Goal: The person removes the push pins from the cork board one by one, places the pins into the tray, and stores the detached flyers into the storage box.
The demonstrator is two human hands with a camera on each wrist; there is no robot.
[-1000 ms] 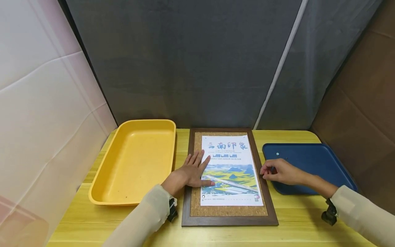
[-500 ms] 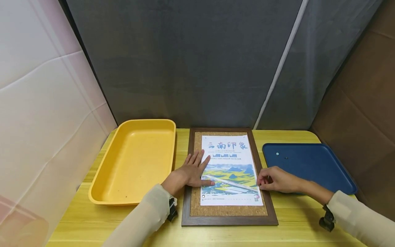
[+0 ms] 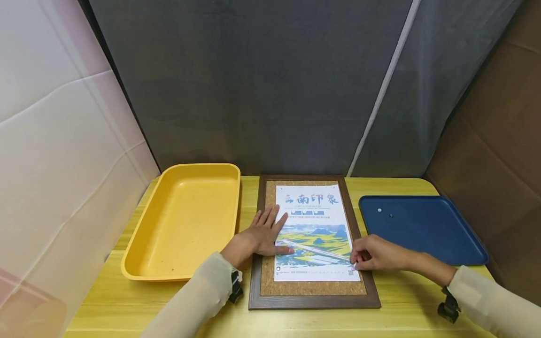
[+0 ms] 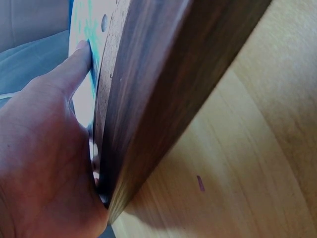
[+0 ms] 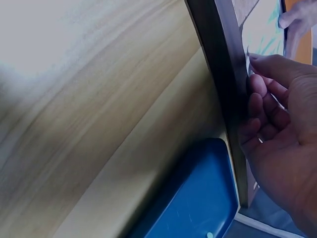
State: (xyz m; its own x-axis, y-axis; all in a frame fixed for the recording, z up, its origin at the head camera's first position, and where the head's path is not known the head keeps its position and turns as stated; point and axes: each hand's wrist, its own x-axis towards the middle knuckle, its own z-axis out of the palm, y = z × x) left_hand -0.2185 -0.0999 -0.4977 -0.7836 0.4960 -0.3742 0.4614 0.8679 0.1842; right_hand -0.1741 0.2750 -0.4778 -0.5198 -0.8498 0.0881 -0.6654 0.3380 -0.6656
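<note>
A yellow wooden table point(image 3: 393, 314) fills the lower half of the head view. At its centre lies a cork board point(image 3: 312, 287) in a dark wooden frame, and a printed poster point(image 3: 314, 220) with blue characters and a landscape picture lies flat on the cork.

To the left of centre stands a deep yellow tray point(image 3: 139, 244); only a few dark specks show on its floor. At the right of the frame lies a shallow blue tray point(image 3: 427, 230), holding a pale round pin point(image 3: 379, 210) and a smaller dark speck point(image 3: 390, 216) near its far left corner; what the speck is cannot be told.

The left hand point(image 3: 264, 233) lies flat on the board's left side, fingers straight and slightly spread, thumb stretched onto the poster; the left wrist view shows the thumb point(image 4: 74, 62) pressed on the paper.

The right hand point(image 3: 374, 256) sits at the poster's lower right corner, on the frame's right edge, fingers curled with the tips pinched together at the paper. Whether they hold a small pin is hidden; the right wrist view shows the curled fingers point(image 5: 267, 94) against the frame.
</note>
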